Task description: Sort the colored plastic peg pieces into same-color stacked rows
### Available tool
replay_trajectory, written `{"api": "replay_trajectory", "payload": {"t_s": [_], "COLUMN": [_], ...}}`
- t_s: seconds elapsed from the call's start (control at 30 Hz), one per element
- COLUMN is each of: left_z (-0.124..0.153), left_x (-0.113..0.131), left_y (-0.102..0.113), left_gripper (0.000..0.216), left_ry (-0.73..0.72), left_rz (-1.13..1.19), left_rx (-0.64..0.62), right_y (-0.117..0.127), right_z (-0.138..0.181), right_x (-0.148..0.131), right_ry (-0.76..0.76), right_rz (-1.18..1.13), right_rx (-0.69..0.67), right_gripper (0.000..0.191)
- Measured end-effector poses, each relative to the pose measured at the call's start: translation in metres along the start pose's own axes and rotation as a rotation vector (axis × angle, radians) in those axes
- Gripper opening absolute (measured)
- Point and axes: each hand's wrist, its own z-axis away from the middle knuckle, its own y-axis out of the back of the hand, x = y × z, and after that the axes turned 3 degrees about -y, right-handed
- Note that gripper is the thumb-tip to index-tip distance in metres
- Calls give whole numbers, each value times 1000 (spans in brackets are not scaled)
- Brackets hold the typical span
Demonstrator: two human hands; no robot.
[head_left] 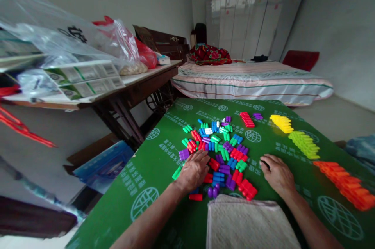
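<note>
a green printed bench fills the lower view, seen from above by the person working at it. in its middle lies a loose pile of small plastic blocks in red, blue, green, purple and white. the left hand lies palm down with fingers spread flat over the near left edge of the pile, touching red and purple pieces and closed round nothing. the right hand rests palm down on bare green just right of the pile, fingers slightly curled over a small dark spot; whether it holds anything cannot be told. sorted rows sit apart from the pile: a red row and a few purple pieces at the far side, then a yellow row, a lime row and an orange row running down towards the right edge. a beige towel lies on the near edge between the forearms. open green surface stretches left of the pile to the bench's left edge, and between the right hand and the orange row. beyond the left edge stand a cluttered side table and a blue crate; a bed lies past the far edge.
</note>
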Motion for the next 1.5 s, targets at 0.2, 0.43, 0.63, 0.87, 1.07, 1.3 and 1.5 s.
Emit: {"api": "replay_trajectory", "payload": {"t_s": [0.2,0.43,0.63,0.87,1.07,1.3,1.5], "left_z": [6,6,4,-2,-3,0,5], "left_x": [8,3,3,5,4,4,-16], "left_y": [-4,-11,-11,-8,-6,-1,-14], "left_gripper": [42,48,49,49,50,49,41], "left_ry": [-24,-55,-91,-71,-37,-43,-148], "left_rz": [10,-5,-19,-13,-14,-27,-108], "left_rx": [-24,-31,-53,-103,-125,-105,120], "right_y": [0,0,2,4,4,6,9], "right_z": [0,0,-2,-3,-3,-4,-9], "right_x": [1,0,-1,-1,-1,-3,-13], "right_ry": [-3,-10,-7,-5,-14,-45,-68], "right_rz": [3,-5,12,-21,-42,-57,-51], "right_rx": [4,0,8,16,18,7,-7], "right_gripper": [35,34,29,28,27,24,21]}}
